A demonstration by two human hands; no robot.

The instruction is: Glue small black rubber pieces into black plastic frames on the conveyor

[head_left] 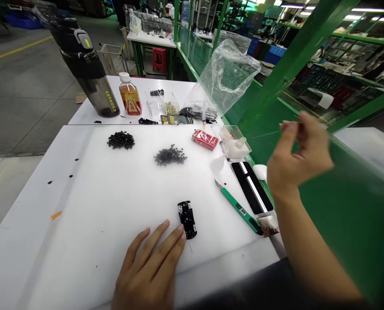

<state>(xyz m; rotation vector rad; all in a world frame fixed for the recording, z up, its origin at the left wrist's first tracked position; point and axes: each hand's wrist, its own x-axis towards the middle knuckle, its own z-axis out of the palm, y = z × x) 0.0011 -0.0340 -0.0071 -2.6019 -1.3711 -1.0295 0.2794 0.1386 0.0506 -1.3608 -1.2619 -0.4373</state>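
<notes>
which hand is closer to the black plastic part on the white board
Left. The left hand lies on the board with its fingertips right beside the black plastic part, while the right hand is raised off to the part's right, much farther away.

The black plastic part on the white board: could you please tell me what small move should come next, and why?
Probably lower the right hand, its fingers pinched together, to the black plastic part, since the left hand already rests against that part on the white cutting board.

Black part (187, 219), apparently silver-flecked; green knife (240, 210); red packet (205, 139).
</notes>
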